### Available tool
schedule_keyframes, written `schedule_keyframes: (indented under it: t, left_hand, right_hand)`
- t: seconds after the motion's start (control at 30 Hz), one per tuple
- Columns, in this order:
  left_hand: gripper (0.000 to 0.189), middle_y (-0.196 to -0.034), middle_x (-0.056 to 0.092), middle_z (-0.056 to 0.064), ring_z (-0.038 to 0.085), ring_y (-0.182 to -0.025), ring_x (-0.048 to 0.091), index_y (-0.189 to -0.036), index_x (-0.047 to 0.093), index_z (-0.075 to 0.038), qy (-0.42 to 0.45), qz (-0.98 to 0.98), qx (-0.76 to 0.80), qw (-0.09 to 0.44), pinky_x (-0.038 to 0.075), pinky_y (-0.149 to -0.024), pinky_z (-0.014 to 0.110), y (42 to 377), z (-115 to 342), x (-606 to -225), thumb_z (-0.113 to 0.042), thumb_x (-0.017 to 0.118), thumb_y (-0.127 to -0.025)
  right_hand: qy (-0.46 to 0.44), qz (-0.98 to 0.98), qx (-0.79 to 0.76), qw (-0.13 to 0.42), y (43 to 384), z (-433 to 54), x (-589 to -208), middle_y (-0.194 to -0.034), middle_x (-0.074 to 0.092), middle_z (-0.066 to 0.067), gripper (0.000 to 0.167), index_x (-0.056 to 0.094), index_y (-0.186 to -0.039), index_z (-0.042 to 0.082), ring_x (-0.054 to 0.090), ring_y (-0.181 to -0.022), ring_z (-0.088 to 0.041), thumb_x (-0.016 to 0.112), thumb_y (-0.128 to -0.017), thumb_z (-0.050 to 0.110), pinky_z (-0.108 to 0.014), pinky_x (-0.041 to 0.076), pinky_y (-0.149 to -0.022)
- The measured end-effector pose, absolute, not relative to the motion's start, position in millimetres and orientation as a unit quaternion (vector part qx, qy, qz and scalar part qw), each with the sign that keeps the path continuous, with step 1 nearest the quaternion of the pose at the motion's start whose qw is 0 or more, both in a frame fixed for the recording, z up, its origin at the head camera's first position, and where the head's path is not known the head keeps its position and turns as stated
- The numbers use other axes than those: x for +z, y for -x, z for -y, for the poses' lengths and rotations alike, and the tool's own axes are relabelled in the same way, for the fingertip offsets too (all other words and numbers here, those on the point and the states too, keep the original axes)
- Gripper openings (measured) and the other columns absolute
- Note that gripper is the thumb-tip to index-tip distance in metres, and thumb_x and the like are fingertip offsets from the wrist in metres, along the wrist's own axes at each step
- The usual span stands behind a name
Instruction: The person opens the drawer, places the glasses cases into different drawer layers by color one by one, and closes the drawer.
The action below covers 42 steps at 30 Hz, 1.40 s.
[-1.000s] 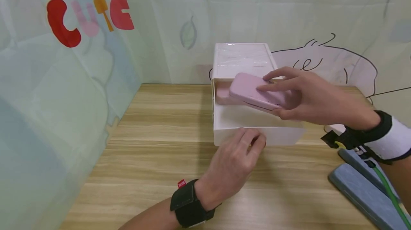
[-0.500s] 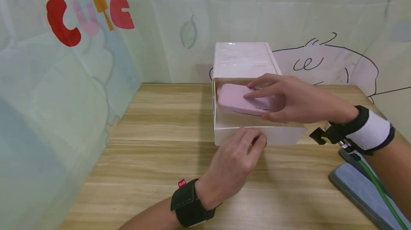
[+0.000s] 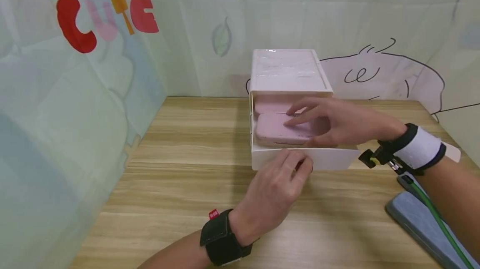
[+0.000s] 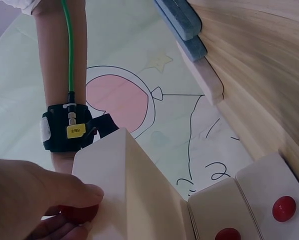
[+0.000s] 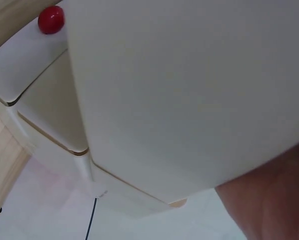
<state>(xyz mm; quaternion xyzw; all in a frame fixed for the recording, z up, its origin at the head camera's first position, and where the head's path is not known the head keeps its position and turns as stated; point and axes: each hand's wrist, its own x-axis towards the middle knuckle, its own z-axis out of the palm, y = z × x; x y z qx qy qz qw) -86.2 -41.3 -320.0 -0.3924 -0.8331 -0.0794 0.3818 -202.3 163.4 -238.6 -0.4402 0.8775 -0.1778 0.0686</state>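
A small white drawer cabinet [image 3: 286, 71] has its top drawer [image 3: 333, 159] pulled out toward me. My left hand [image 3: 271, 189] holds the red knob [image 4: 79, 214] on the drawer's front, thumb on one side and fingers on the other. Inside the drawer lies a pink, rounded rectangular case [image 3: 271, 126]. My right hand [image 3: 337, 121] grips that case from its right end, with fingers on top and the thumb at the near edge. Behind it, a second pink piece [image 3: 271, 104] sits deeper in the drawer. The drawer wall blocks the right wrist view of the held case.
Two lower drawers are closed, with red knobs [image 4: 284, 208] on their fronts. On the table [image 3: 180, 202], blue-grey slabs [image 3: 416, 214] lie at the right, near a pale slab [image 4: 207, 75]. A green cable [image 3: 431, 210] runs along my right arm. Printed cloth [image 3: 187, 31] hangs behind.
My right hand has lowered the pink case left and toward me, from tilted above the drawer to flat inside it. The left hand has stayed at the knob.
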Motion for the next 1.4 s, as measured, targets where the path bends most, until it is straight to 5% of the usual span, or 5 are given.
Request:
schedule_keyframes:
  t: [0.97, 1.07, 1.23, 1.4]
  left_hand:
    - [0.02, -0.109, 0.062, 0.005, 0.015, -0.099, 0.059, -0.115, 0.069, -0.004, 0.391, 0.829, -0.078, 0.392, 0.053, -0.082, 0.021, 87, 40, -320, -0.002, 0.063, -0.096]
    - [0.02, -0.11, 0.062, 0.005, 0.014, -0.098, 0.059, -0.115, 0.068, -0.005, 0.39, 0.83, -0.079, 0.391, 0.053, -0.082, 0.02, 87, 40, -320, -0.002, 0.063, -0.096]
    - [0.019, -0.109, 0.062, 0.004, 0.013, -0.096, 0.058, -0.115, 0.068, -0.005, 0.387, 0.833, -0.079, 0.387, 0.052, -0.08, 0.019, 86, 40, -320, -0.003, 0.064, -0.096]
    - [0.019, -0.109, 0.062, 0.004, 0.013, -0.097, 0.058, -0.115, 0.068, -0.005, 0.387, 0.835, -0.079, 0.383, 0.052, -0.081, 0.019, 86, 40, -320, -0.004, 0.064, -0.097]
  right_hand:
    - [0.444, -0.879, -0.156, 0.078, 205, -166, -245, -0.146, 0.057, 0.008, 0.051, 0.065, -0.137, 0.03, 0.051, -0.137, -0.018, 0.08, -0.088, 0.024, -0.048, 0.048, -0.108]
    - [0.441, -0.878, -0.183, 0.031, 207, -169, -243, -0.137, 0.064, 0.008, 0.044, 0.069, -0.132, 0.027, 0.058, -0.127, -0.013, 0.079, -0.089, 0.02, -0.04, 0.052, -0.1]
    - [0.364, -0.89, -0.235, -0.144, 212, -175, -241, -0.111, 0.074, -0.001, 0.019, 0.078, -0.111, 0.014, 0.066, -0.097, -0.014, 0.074, -0.093, 0.011, -0.02, 0.05, -0.077]
    - [0.269, -0.91, -0.252, -0.188, 219, -184, -246, -0.132, 0.063, -0.022, 0.028, 0.071, -0.123, 0.0, 0.063, -0.119, -0.038, 0.063, -0.101, 0.014, -0.044, 0.06, -0.089]
